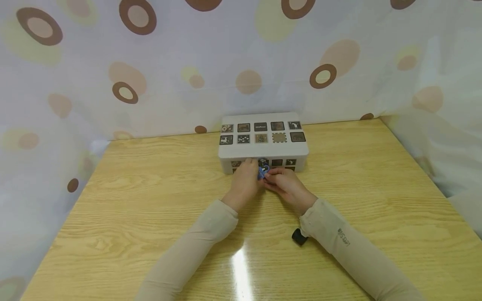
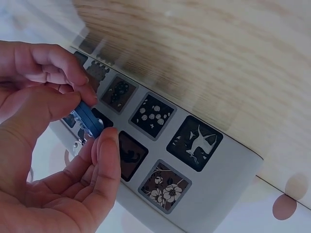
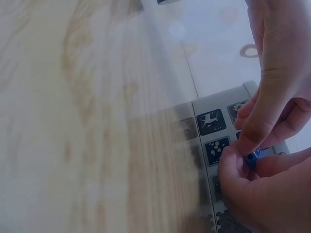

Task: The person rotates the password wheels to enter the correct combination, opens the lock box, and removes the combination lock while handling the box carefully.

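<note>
A small blue padlock [image 1: 261,173] is at the front of a white box [image 1: 263,152] printed with dark picture squares. My left hand [image 1: 245,179] pinches the padlock between thumb and fingers; the left wrist view shows its blue side [image 2: 88,119] there. From the right, my right hand [image 1: 288,186] pinches it too, with the fingertips of both hands close together. In the right wrist view only a bit of the padlock [image 3: 252,158] shows between the fingers. A little shiny metal fitting [image 2: 79,144] shows beside it, mostly hidden by the hands.
The box stands on a wood-grain table [image 1: 150,200], close to a wall covering with round patterns [image 1: 226,62]. A small black cylinder-like object [image 1: 299,237] lies next to the right sleeve [image 1: 339,234].
</note>
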Demonstrator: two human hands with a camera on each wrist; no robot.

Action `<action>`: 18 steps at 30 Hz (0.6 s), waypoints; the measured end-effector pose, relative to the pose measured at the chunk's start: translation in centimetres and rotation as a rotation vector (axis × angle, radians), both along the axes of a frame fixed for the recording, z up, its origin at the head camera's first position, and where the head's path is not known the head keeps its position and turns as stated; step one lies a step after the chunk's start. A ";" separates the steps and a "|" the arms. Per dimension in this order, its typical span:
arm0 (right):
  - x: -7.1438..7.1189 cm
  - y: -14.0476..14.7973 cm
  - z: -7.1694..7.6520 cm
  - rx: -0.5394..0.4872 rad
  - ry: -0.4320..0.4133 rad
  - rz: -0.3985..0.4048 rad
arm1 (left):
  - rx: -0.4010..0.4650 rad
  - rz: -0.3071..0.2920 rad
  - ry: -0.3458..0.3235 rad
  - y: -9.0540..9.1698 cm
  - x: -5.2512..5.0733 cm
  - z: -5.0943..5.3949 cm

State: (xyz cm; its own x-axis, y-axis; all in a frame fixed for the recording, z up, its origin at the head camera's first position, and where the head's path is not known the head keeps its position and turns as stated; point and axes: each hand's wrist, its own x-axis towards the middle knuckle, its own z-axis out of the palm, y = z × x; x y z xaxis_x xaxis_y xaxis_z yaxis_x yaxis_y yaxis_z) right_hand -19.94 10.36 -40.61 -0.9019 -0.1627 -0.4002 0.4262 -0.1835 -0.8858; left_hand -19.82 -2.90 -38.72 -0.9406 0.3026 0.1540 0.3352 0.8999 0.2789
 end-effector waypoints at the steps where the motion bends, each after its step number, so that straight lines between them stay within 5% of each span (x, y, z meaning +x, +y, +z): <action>1: 0.1 0.0 0.0 -0.001 0.004 0.002 | -0.003 -0.001 -0.003 0.0 0.0 -0.1; 10: 0.1 1.0 -1.3 -0.053 0.066 0.028 | -0.046 0.018 -0.021 0.5 0.4 -0.4; 18: 1.0 0.6 0.2 0.049 0.031 0.017 | -0.040 0.017 -0.021 0.8 0.9 -0.2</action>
State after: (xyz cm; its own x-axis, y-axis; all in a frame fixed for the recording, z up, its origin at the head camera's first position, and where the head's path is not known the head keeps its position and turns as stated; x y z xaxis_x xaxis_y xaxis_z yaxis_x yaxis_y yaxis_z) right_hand -18.93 10.99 -40.41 -0.9114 -0.1590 -0.3796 0.4007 -0.1322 -0.9066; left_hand -18.90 -2.06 -38.90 -0.9485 0.2921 0.1222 0.3142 0.9160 0.2494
